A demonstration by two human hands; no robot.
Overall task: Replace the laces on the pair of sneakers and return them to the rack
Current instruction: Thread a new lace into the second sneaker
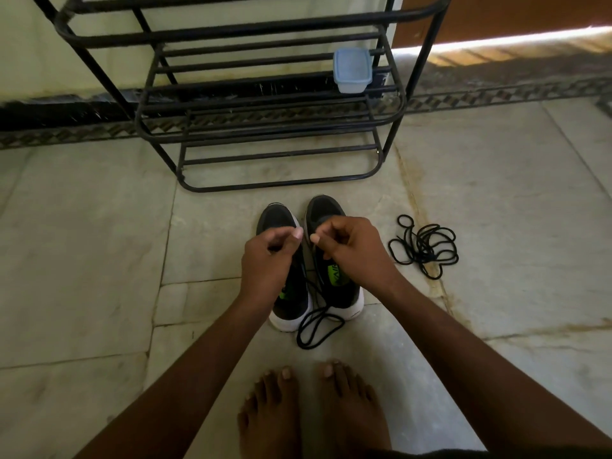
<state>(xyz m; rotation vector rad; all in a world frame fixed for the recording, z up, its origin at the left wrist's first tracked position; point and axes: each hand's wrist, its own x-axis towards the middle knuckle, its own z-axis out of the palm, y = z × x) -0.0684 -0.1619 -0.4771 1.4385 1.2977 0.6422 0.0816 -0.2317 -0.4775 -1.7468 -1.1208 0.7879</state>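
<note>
Between the two grips, above the pair of sneakers (314, 266) on the floor (99, 243), left hand (268, 256) and right hand (351, 246) are curled, each apparently pinching a lace (319, 326) end. Lacing looks unfinished. Spare lace (424, 246) lies right; the rack (265, 150) stands just beyond, its shelves free.

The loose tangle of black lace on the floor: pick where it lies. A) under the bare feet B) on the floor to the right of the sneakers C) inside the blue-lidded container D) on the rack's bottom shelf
B: the loose tangle of black lace lies on the floor tiles to the right of the sneakers, apart from them, in front of the rack and not on it.
</note>
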